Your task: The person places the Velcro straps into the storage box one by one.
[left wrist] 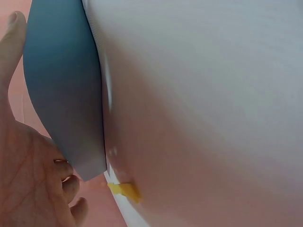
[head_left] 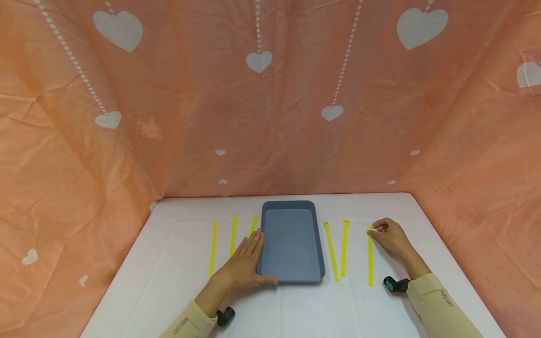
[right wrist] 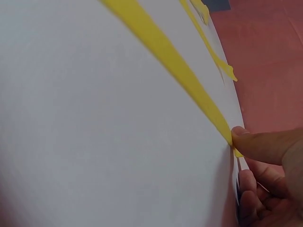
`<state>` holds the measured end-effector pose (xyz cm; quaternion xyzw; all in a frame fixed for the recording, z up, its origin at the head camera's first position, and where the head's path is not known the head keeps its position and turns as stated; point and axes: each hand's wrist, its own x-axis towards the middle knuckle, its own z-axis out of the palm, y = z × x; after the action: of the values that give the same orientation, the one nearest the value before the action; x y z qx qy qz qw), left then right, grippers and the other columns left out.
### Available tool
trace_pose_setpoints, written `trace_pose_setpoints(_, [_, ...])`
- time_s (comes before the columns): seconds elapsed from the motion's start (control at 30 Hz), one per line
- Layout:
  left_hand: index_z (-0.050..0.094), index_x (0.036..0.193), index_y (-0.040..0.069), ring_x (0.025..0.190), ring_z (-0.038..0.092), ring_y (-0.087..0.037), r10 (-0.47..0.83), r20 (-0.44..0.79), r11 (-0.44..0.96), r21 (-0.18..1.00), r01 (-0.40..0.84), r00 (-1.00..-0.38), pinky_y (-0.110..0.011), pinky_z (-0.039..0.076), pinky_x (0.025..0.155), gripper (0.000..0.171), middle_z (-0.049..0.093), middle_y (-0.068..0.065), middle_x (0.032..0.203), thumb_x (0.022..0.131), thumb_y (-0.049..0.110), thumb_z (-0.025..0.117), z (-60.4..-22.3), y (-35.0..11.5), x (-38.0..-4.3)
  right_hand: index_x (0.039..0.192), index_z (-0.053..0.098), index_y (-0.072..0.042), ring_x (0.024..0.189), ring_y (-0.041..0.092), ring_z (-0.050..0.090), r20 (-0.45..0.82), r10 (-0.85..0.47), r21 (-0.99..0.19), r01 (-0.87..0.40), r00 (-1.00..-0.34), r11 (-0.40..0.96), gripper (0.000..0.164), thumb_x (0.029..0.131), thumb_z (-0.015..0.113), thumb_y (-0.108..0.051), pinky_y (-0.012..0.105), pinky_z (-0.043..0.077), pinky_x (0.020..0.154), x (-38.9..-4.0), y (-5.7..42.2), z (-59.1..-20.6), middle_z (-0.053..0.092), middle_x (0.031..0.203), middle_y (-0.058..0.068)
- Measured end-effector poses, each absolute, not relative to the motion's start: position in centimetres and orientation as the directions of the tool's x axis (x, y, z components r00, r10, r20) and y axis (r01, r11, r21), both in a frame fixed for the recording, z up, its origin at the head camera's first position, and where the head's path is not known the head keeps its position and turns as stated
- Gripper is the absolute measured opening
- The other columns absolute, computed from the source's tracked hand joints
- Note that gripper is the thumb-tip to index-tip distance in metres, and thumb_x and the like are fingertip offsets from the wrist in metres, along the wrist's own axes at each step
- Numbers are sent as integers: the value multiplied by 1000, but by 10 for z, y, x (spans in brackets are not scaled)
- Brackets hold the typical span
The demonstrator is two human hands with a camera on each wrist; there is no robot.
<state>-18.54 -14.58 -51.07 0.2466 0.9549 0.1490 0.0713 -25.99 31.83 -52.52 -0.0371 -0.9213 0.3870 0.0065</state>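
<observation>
My right grip (head_left: 389,238) pinches a yellow strap (head_left: 370,260); to its left lie two more straps (head_left: 344,249), then the tray (head_left: 291,244). My left grip (head_left: 242,268), fingers straight, seemingly touches its side, partly hiding other straps (head_left: 233,237).

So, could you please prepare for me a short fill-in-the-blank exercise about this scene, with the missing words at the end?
1. In the head view, yellow strips show on both sides of the tray, ____ on each side.
2. The right hand pinches the held strip, which is the one ____ from the tray on that side.
3. The left hand lies against the tray, its ____ at the near edge.
4. The large pale shapes on the orange cloth are ____.

Missing words: three; farthest; thumb; hearts.
</observation>
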Motion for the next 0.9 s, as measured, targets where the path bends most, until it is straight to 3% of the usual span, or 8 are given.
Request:
trace_pose_setpoints(0.47, [10,170,-5,167,6,-34,492,-68,833,327,446,-868,-53,10,135,136,5,-22,179,84,80,73,-510,-144,-183,102,67,9,79,20,53,1,44,-716,30,-999,697,24,96,80,-10,24,43,64,-260,321,-527,61,86,9])
trace_pose_setpoints(0.9, [9,169,-6,166,6,-37,505,-39,809,369,457,-862,-53,9,135,138,3,-24,179,85,86,67,-514,-141,-184,105,70,7,84,22,56,4,61,-722,40,-998,691,23,97,79,-13,26,46,68,-259,321,-526,68,94,14])
